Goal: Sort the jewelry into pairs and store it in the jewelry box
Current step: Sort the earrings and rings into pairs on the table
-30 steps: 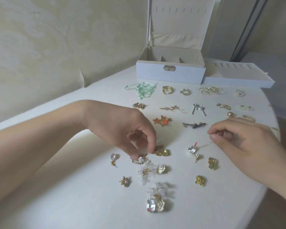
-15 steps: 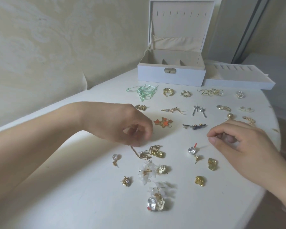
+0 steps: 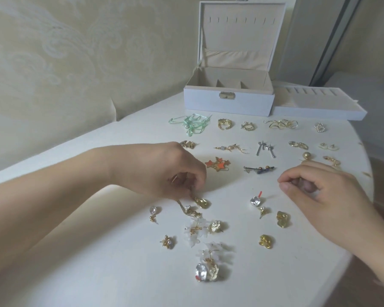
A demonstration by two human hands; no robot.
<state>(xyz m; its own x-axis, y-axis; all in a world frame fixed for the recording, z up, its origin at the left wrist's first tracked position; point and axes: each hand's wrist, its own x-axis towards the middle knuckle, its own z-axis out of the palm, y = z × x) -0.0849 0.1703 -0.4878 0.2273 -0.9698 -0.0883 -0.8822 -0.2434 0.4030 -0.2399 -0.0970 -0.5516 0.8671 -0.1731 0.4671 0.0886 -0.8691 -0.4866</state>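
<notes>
Head view: left hand (image 3: 164,169) pinches gold earring (image 3: 202,202).

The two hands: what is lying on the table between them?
In the head view, between the left hand and the right hand lies mostly bare white table; only a clear crystal earring with a red post sits there, nearer the right hand.

Soft daylight from the right; the left hand (image 3: 164,169) shades the desk (image 3: 98,262) beneath its fingers; wide-angle edges bend.

Left hand (image 3: 164,171) pinching, right hand (image 3: 324,196) curled
</notes>
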